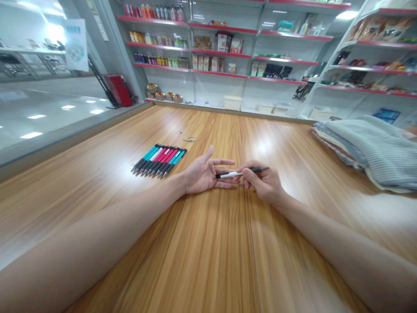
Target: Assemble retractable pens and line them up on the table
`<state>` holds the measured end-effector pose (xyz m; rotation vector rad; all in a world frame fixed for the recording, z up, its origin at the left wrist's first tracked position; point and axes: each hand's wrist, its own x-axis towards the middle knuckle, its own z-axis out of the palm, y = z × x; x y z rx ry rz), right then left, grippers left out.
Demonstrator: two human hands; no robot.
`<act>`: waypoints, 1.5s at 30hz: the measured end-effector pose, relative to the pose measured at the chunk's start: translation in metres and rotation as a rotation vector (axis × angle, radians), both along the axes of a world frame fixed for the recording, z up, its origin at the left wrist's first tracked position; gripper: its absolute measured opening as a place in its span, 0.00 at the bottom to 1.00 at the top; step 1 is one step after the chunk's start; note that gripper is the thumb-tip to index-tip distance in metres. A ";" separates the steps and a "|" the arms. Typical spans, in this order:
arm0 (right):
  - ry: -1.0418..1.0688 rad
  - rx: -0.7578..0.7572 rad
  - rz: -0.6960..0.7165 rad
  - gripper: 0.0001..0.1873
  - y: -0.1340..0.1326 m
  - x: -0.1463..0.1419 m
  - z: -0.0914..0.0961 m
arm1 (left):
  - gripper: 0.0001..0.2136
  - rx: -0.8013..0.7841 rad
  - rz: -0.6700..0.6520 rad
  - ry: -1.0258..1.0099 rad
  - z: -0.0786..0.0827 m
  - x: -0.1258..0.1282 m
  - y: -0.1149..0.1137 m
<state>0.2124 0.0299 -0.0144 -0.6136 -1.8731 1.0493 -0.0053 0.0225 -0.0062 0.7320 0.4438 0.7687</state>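
My right hand (264,181) pinches a white pen with black ends (235,174), held level just above the wooden table (208,243). Its tip lies across the fingers of my left hand (203,174), which rests palm up and open on the table. To the left of that hand lies a neat row of several pens (159,160) in teal, white, red and black, side by side.
A small ring (180,130) and a thin loop (190,139) lie on the table beyond the pens. Folded grey and striped cloths (371,145) are stacked at the right edge. Store shelves (224,48) with goods stand behind; a glass wall runs along the left.
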 end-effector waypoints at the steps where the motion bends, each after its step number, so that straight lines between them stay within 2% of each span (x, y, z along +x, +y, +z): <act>1: -0.001 0.001 0.002 0.13 0.000 0.000 0.000 | 0.35 0.001 0.000 0.000 0.000 0.000 0.000; 29: -0.030 -0.007 -0.008 0.13 0.001 0.000 0.001 | 0.36 -0.001 0.004 0.003 -0.002 -0.001 0.001; 37: -0.146 0.115 -0.067 0.12 0.004 0.005 -0.001 | 0.34 0.016 0.016 0.026 -0.001 -0.002 0.000; 45: -0.124 0.170 -0.075 0.10 0.004 0.006 -0.001 | 0.29 0.005 0.029 0.038 -0.001 -0.002 0.000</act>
